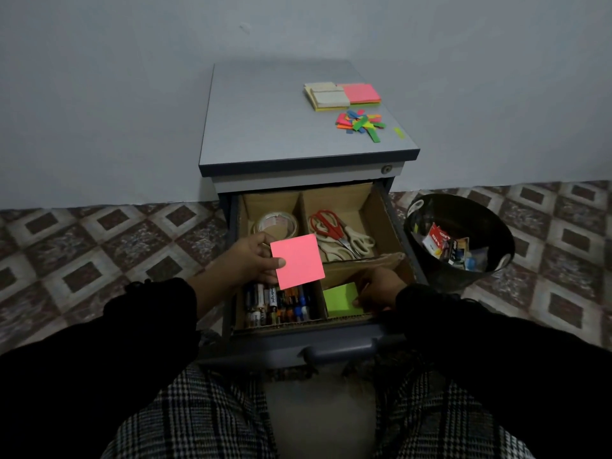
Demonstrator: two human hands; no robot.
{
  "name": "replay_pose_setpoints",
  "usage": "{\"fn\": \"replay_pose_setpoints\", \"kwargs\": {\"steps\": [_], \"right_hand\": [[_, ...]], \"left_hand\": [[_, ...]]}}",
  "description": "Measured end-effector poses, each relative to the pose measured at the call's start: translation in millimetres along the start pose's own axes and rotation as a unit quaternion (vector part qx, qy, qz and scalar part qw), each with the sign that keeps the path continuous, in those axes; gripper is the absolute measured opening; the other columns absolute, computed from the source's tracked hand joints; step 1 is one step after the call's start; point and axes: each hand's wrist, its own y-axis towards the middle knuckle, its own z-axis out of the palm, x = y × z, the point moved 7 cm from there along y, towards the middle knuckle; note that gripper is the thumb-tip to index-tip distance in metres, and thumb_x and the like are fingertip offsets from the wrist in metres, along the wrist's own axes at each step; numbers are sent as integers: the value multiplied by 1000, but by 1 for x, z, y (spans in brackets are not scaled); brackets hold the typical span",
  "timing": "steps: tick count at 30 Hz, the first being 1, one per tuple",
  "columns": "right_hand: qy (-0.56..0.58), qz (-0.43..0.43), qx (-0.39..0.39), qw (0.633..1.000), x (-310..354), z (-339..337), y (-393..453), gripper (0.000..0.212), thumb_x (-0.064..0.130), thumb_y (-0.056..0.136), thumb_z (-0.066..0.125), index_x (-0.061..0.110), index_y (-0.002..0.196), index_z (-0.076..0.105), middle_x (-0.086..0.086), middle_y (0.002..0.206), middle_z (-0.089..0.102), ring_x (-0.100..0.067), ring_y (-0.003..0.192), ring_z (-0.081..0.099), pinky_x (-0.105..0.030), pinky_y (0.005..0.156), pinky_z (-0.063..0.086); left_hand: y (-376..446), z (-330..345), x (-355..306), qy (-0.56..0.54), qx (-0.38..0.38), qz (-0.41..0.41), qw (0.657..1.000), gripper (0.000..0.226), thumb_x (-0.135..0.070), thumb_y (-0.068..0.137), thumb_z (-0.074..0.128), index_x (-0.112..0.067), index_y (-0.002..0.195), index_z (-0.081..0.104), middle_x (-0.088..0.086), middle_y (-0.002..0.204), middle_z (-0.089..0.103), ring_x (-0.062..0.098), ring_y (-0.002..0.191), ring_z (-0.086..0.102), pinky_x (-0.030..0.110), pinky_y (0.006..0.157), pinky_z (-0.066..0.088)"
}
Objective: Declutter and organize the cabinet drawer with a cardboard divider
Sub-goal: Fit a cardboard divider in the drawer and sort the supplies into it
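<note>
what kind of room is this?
Probably a home or small office corner: a lockable pedestal cabinet against a bare wall, patterned floor tiles, and stationery such as sticky notes and scissors.

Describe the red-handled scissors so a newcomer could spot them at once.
Find the open drawer of the grey cabinet, split by a cardboard divider. In its far right compartment lie several scissors; the red-handled scissors rest on top. The cream-handled scissors beside them are pale, so the red loops stand out.
</note>
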Motion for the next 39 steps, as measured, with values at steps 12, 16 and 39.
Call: {"fn": "replay_pose_setpoints", "kwargs": {"steps": [12,16,39], "right_hand": [[10,-15,-7,1000,-3,-2,-3,38,-7,70,74,11,103,66,1,84,57,-18,88,56,-20,68,49],[-30,-32,30,999,4,5,-2,57,-7,75,70,12,126,57,-6,99,53,-16,91,52,-18,71,48],[-259,-160,-162,939,-6,-97,-50,45,17,83,65,12,127,55,-11,129,47,-25,120,45,-28,96,35]], "left_hand": [[-3,10,5,-17,13,-3,1000,22,8,83,61,-6,96,51,19,94,60,26,76,65,27,56,58],[-5,11,3,-15,16,-6,1000,26,8,83,61,-2,105,50,17,94,60,26,77,64,25,55,58],[0,104,-8,32,66,-45,996,22,8,85,59,1,103,48,15,91,58,21,74,62,25,56,56]]}}
